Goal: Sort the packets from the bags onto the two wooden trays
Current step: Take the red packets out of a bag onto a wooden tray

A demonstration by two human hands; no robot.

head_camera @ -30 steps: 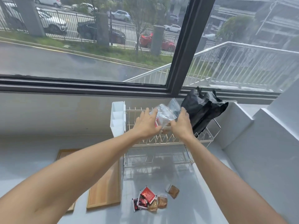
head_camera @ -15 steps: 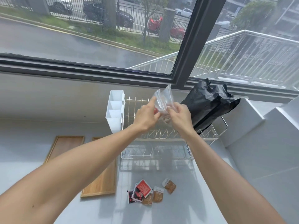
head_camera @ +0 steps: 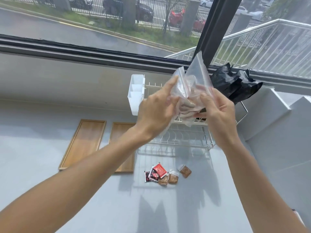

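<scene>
A clear plastic bag (head_camera: pixel 196 78) is held up in front of me, above the wire dish rack (head_camera: pixel 181 138). My left hand (head_camera: pixel 156 113) grips its left edge and my right hand (head_camera: pixel 218 115) grips its right side. Through the plastic I cannot tell what is inside. Two empty wooden trays lie side by side on the counter at the left, the left tray (head_camera: pixel 84 143) and the right tray (head_camera: pixel 120 137), which is partly behind my left forearm. Red packets (head_camera: pixel 157 171) and brown packets (head_camera: pixel 173 177) lie in a small heap on the counter below the rack.
A black plastic bag (head_camera: pixel 235 84) rests on the rack's back right corner. A white cutlery holder (head_camera: pixel 135 95) hangs on the rack's left side. A grey wall rises at the right, and a window ledge runs behind.
Both hands have lifted the clear bag up from the rack and toward me. The bag is now spread taller between them. The packets and trays have stayed put.
</scene>
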